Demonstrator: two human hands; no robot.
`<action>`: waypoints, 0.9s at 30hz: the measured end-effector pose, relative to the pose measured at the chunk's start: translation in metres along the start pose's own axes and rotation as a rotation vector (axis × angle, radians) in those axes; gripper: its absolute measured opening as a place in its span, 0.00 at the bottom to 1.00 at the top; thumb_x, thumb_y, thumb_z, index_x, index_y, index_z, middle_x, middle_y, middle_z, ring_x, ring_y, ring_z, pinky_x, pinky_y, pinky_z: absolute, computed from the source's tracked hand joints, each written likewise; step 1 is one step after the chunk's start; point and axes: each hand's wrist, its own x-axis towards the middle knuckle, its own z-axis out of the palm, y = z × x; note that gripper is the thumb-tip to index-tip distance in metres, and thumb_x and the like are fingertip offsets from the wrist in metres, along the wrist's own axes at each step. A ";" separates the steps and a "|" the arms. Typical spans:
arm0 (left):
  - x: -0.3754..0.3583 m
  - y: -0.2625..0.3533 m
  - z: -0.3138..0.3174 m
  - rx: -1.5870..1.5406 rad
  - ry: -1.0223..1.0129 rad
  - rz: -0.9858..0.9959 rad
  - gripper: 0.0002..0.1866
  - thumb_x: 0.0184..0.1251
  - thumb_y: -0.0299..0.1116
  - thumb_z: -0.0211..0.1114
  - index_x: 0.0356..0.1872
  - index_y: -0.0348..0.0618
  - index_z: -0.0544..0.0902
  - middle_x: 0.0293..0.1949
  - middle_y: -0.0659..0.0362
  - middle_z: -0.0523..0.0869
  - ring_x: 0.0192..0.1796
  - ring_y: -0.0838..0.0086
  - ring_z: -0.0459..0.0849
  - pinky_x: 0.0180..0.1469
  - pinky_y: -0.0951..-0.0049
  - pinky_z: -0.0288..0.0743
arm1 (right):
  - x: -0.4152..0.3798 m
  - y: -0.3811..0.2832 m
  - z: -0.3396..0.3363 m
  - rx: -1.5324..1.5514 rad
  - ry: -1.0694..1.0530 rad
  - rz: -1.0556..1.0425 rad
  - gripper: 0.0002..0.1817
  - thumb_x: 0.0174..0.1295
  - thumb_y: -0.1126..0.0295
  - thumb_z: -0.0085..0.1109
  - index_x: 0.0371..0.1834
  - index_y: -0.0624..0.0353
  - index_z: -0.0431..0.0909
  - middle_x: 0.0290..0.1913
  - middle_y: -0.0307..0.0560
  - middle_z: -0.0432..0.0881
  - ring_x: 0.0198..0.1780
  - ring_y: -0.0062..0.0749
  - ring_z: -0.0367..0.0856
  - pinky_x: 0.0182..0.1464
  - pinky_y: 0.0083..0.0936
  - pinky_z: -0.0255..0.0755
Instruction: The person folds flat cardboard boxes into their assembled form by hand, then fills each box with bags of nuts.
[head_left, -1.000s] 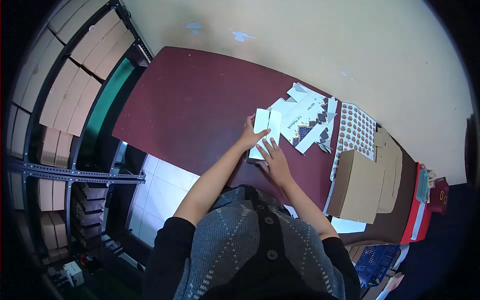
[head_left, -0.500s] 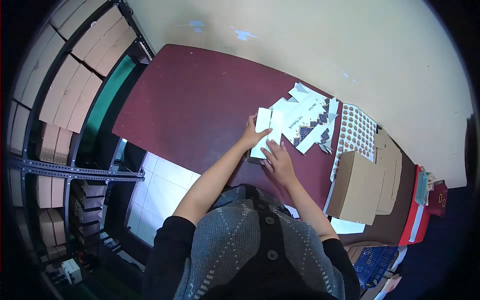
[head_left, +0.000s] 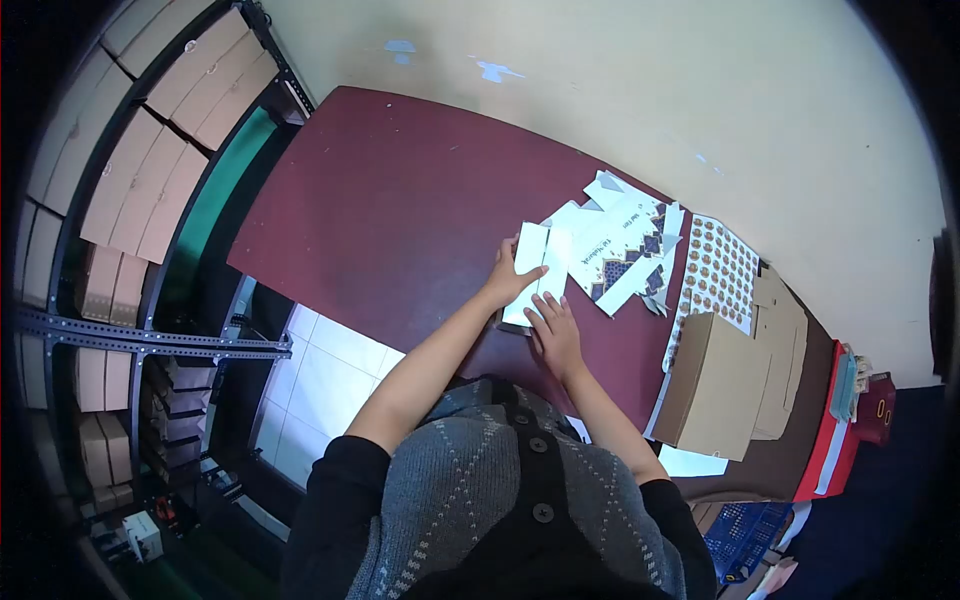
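A long white cardboard box [head_left: 550, 262] lies on the maroon tabletop in front of me, its two top flaps meeting along a lengthwise seam. My left hand [head_left: 507, 280] grips the box's left side, thumb lying across the top and fingers along the edge. My right hand [head_left: 557, 337] rests on the near right part of the box, fingers spread and touching the top. Just beyond, flat white printed box pieces [head_left: 625, 245] with a dark blue geometric pattern lie loosely stacked. What the box contains is hidden.
A sheet of round stickers [head_left: 722, 275] lies to the right, partly under brown cardboard boxes [head_left: 705, 385]. Further right stands a red box [head_left: 825, 460]. Metal shelving [head_left: 150, 340] with cartons is on the left, and a wall borders the maroon table [head_left: 400, 180] at the back.
The view has shifted slightly. My left thumb has slid a little across the box top, and the right hand's fingers have moved slightly on the flap. The box stays in place.
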 end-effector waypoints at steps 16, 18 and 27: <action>0.006 0.000 -0.003 -0.068 0.026 0.029 0.48 0.49 0.47 0.75 0.65 0.39 0.53 0.61 0.38 0.67 0.64 0.54 0.68 0.65 0.61 0.64 | 0.008 -0.002 -0.016 0.031 -0.064 0.027 0.23 0.56 0.69 0.61 0.58 0.50 0.74 0.64 0.48 0.69 0.67 0.47 0.65 0.68 0.49 0.55; 0.014 0.010 -0.007 -0.117 -0.025 -0.067 0.48 0.49 0.46 0.75 0.65 0.39 0.53 0.60 0.38 0.68 0.62 0.54 0.71 0.62 0.62 0.66 | 0.019 -0.011 -0.022 0.100 0.043 0.110 0.23 0.54 0.71 0.63 0.56 0.50 0.75 0.62 0.48 0.71 0.66 0.48 0.66 0.68 0.46 0.58; 0.000 0.067 -0.033 0.183 -0.781 -0.511 0.52 0.56 0.61 0.62 0.74 0.45 0.46 0.70 0.41 0.58 0.69 0.55 0.63 0.61 0.58 0.66 | 0.058 -0.030 -0.097 0.464 -0.228 0.407 0.21 0.48 0.69 0.68 0.49 0.54 0.80 0.51 0.50 0.78 0.55 0.46 0.73 0.58 0.36 0.67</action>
